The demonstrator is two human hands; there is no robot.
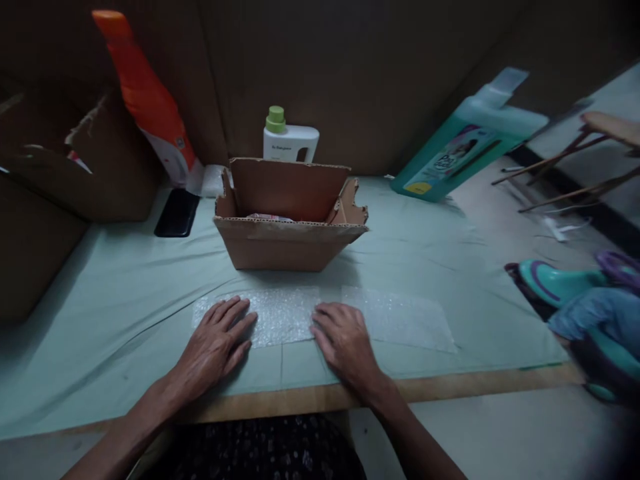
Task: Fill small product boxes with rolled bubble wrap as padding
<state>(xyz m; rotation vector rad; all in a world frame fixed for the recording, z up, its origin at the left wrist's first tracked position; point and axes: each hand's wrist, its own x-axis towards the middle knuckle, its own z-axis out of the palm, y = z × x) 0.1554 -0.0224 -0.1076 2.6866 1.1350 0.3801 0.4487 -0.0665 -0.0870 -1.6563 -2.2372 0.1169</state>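
Two pieces of clear bubble wrap lie flat side by side on the pale green cloth. My left hand (219,339) rests palm down on the left end of the left bubble wrap piece (283,319), its fingers stretched out. Over the gap between the pieces lies my right hand (344,340), fingers extended, touching the left piece's right end and covering part of the right bubble wrap piece (405,319). Just beyond them stands an open cardboard box (290,247), flaps up. Something with a printed wrapper (270,217) shows inside, mostly hidden by the front wall.
Behind the box stands a white bottle with a green cap (290,141). An orange bottle (150,100) and a black phone (177,213) are at left, near larger cardboard boxes (110,167). A teal bottle (460,147) stands at right. A person's leg (595,312) shows beside a ride-on toy (555,280).
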